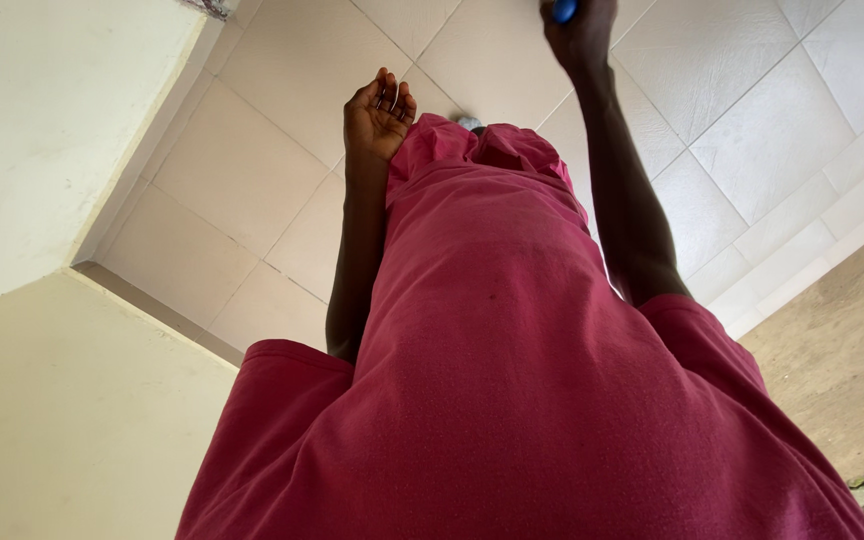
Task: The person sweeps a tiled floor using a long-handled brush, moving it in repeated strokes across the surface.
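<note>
Blue handle (564,10) sits at twelve o'clock, at the top edge, wrapped in the right hand (580,35), whose fingers close round it, seemingly to keep it steady at arm's length. Left hand (378,112), at eleven o'clock, hangs empty, fingers loosely curled, beside the red shirt (512,360). Pale floor tiles (252,170) lie below. No packages, labels or signs show.

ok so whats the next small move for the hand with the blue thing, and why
Probably bring the right hand down and back toward the body. It is shut on a small blue rounded object at the very top edge of the view, so most of that object is cut off. The left hand hangs open and empty beside the red shirt, above the cream tiled floor.
</note>
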